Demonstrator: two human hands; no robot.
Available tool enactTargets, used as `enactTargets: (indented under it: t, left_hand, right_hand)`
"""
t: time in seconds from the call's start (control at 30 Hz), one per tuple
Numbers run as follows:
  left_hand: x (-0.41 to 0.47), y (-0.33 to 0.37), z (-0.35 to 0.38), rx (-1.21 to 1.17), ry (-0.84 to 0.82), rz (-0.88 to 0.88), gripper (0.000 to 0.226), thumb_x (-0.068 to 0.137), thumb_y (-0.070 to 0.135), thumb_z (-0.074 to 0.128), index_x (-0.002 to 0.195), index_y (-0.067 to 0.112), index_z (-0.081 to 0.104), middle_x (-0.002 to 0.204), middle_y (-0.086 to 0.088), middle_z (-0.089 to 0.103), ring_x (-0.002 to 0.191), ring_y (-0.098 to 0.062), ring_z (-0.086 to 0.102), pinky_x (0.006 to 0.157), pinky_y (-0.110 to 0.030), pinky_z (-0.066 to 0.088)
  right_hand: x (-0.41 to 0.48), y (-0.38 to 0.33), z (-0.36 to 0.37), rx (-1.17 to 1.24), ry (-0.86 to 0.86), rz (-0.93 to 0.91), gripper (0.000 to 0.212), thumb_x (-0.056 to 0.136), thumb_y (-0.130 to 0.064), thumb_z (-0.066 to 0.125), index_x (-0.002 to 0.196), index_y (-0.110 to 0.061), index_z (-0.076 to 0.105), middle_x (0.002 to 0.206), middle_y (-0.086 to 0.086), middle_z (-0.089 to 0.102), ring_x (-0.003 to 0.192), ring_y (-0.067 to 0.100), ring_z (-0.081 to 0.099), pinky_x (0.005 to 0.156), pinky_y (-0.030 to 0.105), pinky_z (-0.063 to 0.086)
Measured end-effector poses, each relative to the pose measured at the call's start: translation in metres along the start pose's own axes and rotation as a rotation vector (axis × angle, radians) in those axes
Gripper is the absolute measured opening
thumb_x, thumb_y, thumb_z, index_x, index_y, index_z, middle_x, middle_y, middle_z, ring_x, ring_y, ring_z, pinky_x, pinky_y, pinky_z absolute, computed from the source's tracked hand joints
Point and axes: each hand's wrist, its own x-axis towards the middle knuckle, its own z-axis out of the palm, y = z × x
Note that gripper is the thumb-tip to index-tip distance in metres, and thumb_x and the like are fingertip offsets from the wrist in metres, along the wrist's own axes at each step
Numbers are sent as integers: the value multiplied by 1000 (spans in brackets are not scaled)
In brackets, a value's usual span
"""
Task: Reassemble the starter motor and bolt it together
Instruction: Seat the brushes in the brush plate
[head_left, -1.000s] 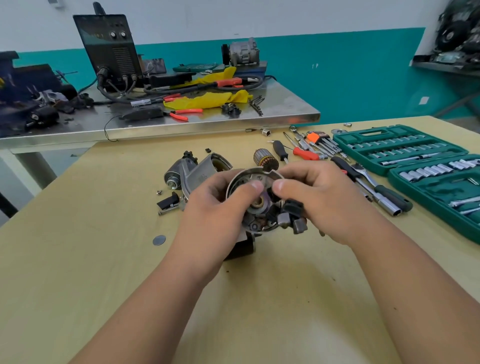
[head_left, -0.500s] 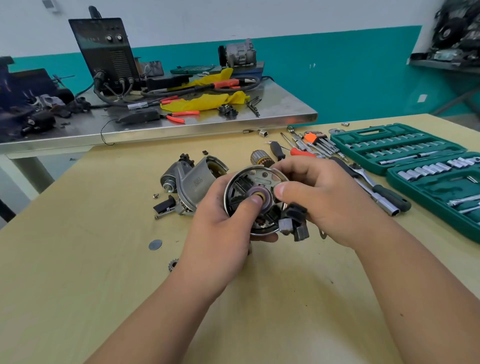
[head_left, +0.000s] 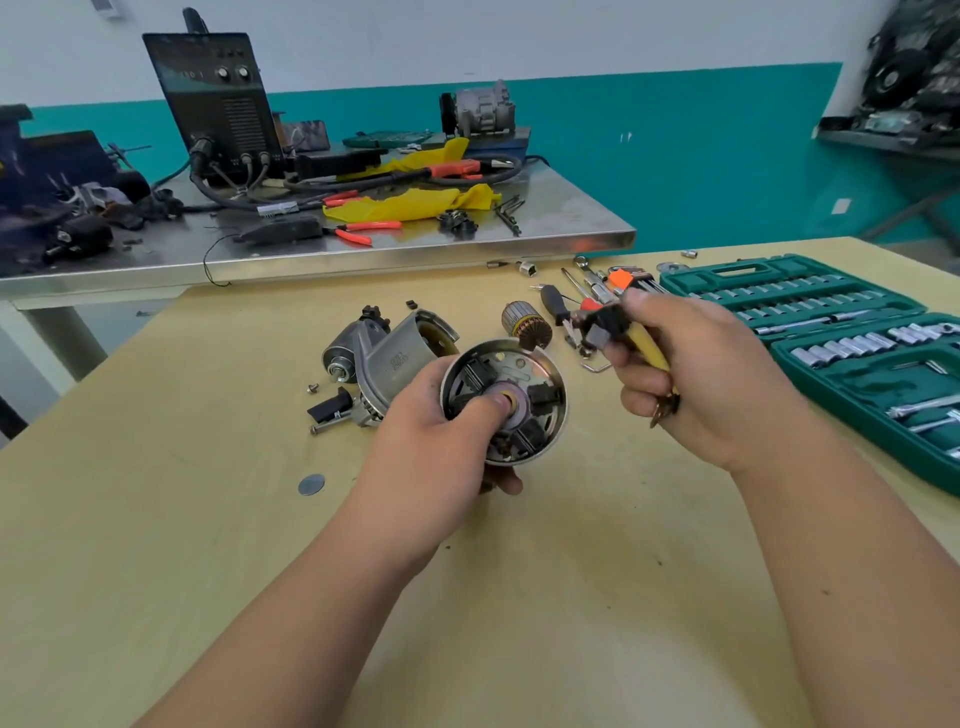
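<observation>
Teal-walled workshop, wooden desk (head_left: 156, 519). My left hand (head_left: 436, 441) grips the brush-holder end cap (head_left: 503, 400) above mid-desk, thumb on its bushing; rigid metal, I'd hold its rim, brushes look fragile. My right hand (head_left: 691, 374) pinches the loose brush lead (head_left: 602, 327). Starter housing (head_left: 395, 358) lies just behind, armature (head_left: 525, 324) beyond, socket set (head_left: 831, 322) along the right edge.

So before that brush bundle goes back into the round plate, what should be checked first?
1. Round brush plate held steady: ok, left hand grips it, thumb pressed on the centre bushing.
2. Brush bundle secured: ok, pinched in the right hand.
3. Plate's open face towards the person: ok.
4. Slots in the plate clear: cannot tell, dark parts fill some.
5. Armature within reach: ok, lying on the table behind the plate.
6. Main housing ready: ok, beside the left hand.
</observation>
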Motion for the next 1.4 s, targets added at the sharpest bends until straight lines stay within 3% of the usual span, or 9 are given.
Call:
enactTargets:
  t: [0.1,0.17,0.33,0.47,0.63,0.93,1.07,1.2,1.4]
  left_hand:
    - [-1,-2,0,9,-62,-32,13,94,12,61,96,22,67,74,5,71,54,-17,61,51,-31,50]
    - [-1,-3,1,6,-112,-41,14,94,10,60,101,20,67,80,2,71,60,-16,61,51,-30,49]
    - [-1,-3,2,-14,-159,-48,15,94,6,58,102,16,66,85,-5,71,64,-15,60,47,-27,47]
    - [-2,-2,2,38,-156,-48,16,94,8,59,102,21,66,87,-1,72,63,-14,62,49,-27,49]
    - [-3,-2,1,95,-154,-26,16,95,9,58,103,22,65,84,4,72,61,-16,63,50,-30,51]
    - [-3,-2,0,94,-161,-6,15,94,12,60,101,24,66,85,5,73,60,-19,63,50,-31,51]
    - [-3,-2,0,157,-147,34,18,82,31,60,100,33,64,87,9,73,60,-21,66,56,-42,56]
    - [-5,0,1,183,-126,60,20,80,35,56,97,41,63,88,12,72,60,-22,68,61,-53,58]
    - [-8,4,3,186,-82,108,22,84,30,58,99,46,61,89,17,71,64,-18,70,56,-47,59]
  right_hand:
    - [-5,-1,1,37,-175,-63,18,87,-19,55,82,-4,63,62,5,52,41,8,33,36,19,32]
    - [-7,3,4,-128,-251,-129,20,81,-21,57,82,-6,70,61,5,50,42,9,33,38,21,35]
    - [-6,4,6,-325,-245,-182,17,76,-29,65,85,-18,74,63,15,40,45,16,33,42,27,36]
    - [-6,2,1,-440,-269,-218,26,69,-40,69,87,-23,74,49,2,45,40,17,37,42,31,36]
    - [-6,2,2,-478,-277,-247,8,74,-28,68,81,-26,71,61,-2,61,40,15,43,41,29,37]
    - [-9,-4,-8,-413,-321,-261,30,79,-15,57,93,-33,77,51,-2,48,50,15,53,58,26,47]
    - [-11,-6,-7,-556,-302,-303,29,78,-22,60,90,-44,74,56,-1,59,54,11,58,56,25,50]
    - [-14,-8,-3,-593,-280,-352,27,84,-16,67,87,-42,74,72,9,67,57,14,57,57,40,53]
    - [-15,-8,1,-505,-249,-439,27,75,-17,63,81,-39,74,85,2,66,74,30,55,63,31,48]
